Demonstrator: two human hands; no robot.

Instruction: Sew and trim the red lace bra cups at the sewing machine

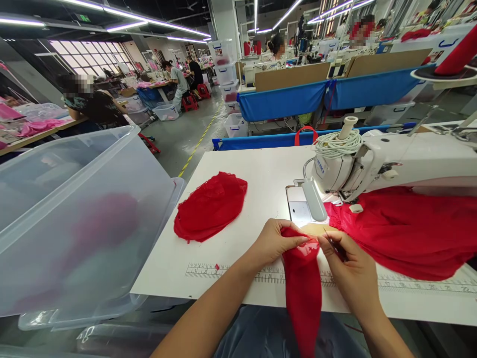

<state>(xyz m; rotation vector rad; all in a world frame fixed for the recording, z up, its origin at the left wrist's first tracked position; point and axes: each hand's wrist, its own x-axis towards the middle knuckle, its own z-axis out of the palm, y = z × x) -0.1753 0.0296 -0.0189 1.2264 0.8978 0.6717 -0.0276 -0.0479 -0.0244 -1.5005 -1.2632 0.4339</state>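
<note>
My left hand (274,243) pinches the top of a red fabric piece (302,288) that hangs down over the front edge of the white sewing table (261,169). My right hand (352,268) grips a thin dark tool, and its tip touches the top edge of that fabric. Both hands sit just in front of the white sewing machine (391,166). A heap of red fabric (406,228) lies under the machine arm to the right. A stack of red lace pieces (210,206) lies to the left of my hands.
A large clear plastic bin (74,214) stands at my left, against the table edge. A printed ruler (231,271) runs along the table front. Blue cloth troughs (283,102) and other workstations lie beyond, with several people seated across the aisle.
</note>
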